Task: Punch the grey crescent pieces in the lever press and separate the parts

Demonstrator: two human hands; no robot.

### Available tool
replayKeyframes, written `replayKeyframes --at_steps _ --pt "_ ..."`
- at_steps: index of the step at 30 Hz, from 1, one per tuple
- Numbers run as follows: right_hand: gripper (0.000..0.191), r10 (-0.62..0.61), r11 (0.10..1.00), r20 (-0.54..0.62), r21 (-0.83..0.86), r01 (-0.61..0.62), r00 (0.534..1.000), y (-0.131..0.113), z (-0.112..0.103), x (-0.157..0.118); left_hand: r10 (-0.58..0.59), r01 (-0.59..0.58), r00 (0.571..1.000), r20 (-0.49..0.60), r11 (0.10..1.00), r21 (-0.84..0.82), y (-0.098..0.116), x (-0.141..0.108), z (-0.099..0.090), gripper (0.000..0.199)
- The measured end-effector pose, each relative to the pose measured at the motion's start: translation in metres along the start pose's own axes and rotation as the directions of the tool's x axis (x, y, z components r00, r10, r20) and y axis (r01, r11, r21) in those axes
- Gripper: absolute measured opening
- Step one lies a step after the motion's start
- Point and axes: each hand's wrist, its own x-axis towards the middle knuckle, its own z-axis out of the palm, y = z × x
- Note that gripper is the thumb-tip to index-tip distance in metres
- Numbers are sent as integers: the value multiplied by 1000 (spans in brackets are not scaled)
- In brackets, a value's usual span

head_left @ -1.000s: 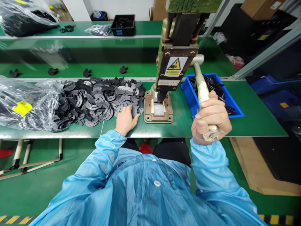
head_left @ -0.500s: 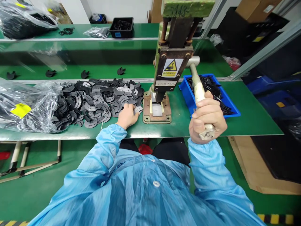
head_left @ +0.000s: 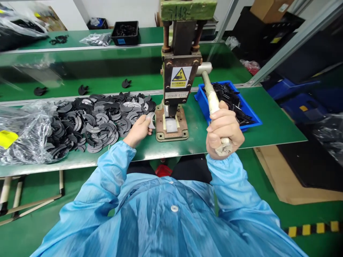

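Observation:
My left hand (head_left: pixel 139 130) pinches a grey curved piece (head_left: pixel 151 120) just left of the press base (head_left: pixel 160 135). Beside that hand, on its left, spreads a pile of dark curved pieces (head_left: pixel 102 125). My right hand (head_left: pixel 224 130) is wrapped round the pale taped lever (head_left: pixel 211 95) of the hand press (head_left: pixel 178 76), which carries a yellow warning sticker. Under the ram, a pale block (head_left: pixel 171 125) sits on the base. Behind my right hand, a blue bin (head_left: pixel 253 120) holds black parts.
A clear plastic bag (head_left: pixel 29 142) lies at the left of the green table (head_left: pixel 281 125). Several dark pieces rest behind the pile, one of them (head_left: pixel 126 83) near the press. A black bin (head_left: pixel 124 40) stands on the back shelf. A metal post (head_left: pixel 289 46) slants at the right.
My left hand has lifted the grey piece from the pile's right edge and now holds it up beside the base. My right hand stays on the lever. The whole view has shifted.

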Motion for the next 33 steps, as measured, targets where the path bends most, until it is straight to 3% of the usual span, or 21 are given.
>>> replayKeyframes --at_steps 3,7,12,25,33 --pt "32 -33 999 3 19 33 999 1 0 0 -110 127 989 101 976 -179 23 9 16 26" --pt "28 -35 998 23 44 34 999 2 -2 -1 -161 197 974 160 951 -240 43 23 32 29" --pt "26 -26 997 49 67 23 998 0 -4 -1 -210 263 943 259 946 -187 55 37 37 30" --pt "28 27 998 14 63 -28 1000 -5 -1 -4 -346 341 883 317 937 74 66 58 35 6" --pt "26 -3 999 35 51 1 999 -6 -2 -1 -450 444 845 289 892 89 77 57 38 24"
